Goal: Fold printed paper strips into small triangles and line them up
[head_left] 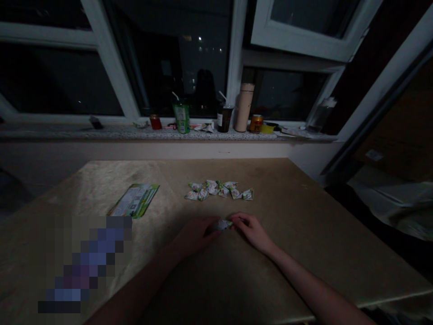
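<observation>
Left hand (196, 234): resting on the desk (304, 234) about midway between its near and far edges; fingers curled in and pinching the left end of a wrapped sweet (223, 224)
Right hand (252, 230): just across from the left, palm down; fingertips closed on the right end of the same sweet, so both hands grip it together
Wrapped sweet: small, pale wrapper with green print, lying low on the desk surface between the two sets of fingertips; the dim light hides the detail of the wrapper
Handling, as I judge it: very light; the wrapper looks thin, crinkly and probably a little slick, the core likely firm; the twisted or sealed ends are the natural places to pinch, since the middle would slide under the fingers; a gentle pull is enough, a hard one could tear the wrapper unevenly
Pile of sweets (218, 190): a loose heap of like wrappers beyond the hands, nearer the far edge of the desk, apart from the held one
Green packet (135, 200): flat, lying to the left of the pile, toward the desk's left edge
Windowsill (67, 132): beyond the far edge; it bears a green carton (181, 117) with a straw, a dark cup (224, 118), a tall beige flask (244, 108) and an orange jar (256, 123)
</observation>
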### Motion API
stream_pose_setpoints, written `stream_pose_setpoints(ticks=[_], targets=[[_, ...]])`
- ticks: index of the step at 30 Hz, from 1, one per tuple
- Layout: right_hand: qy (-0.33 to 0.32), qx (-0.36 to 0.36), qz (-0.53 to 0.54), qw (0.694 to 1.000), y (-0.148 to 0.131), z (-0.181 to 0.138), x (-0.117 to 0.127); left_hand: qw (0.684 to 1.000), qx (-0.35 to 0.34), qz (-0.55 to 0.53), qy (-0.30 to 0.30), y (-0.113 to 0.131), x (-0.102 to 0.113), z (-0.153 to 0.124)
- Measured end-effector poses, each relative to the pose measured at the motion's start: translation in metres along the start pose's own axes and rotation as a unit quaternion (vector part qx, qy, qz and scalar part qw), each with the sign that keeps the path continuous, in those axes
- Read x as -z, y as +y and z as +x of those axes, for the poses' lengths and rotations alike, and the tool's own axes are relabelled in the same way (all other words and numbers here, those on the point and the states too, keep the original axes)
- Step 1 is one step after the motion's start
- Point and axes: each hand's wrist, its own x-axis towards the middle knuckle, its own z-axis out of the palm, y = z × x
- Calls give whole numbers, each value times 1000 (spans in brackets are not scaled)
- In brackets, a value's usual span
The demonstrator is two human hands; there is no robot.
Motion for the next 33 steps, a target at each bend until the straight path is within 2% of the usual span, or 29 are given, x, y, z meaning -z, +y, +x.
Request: stream_pose_setpoints(ticks=[5,12,19,33], targets=[[-26,12,48,998,-5,-2,0,999,20,-39,14,3,-2,0],[-16,16,14,1000,-1,-2,-13,994,42,-97,21,2,-7,3],[-21,16,33,999,0,1,-27,991,38,-130,20,4,-7,3],[-8,20,54,998,4,4,-28,981,30,-191,15,-1,-3,4]])
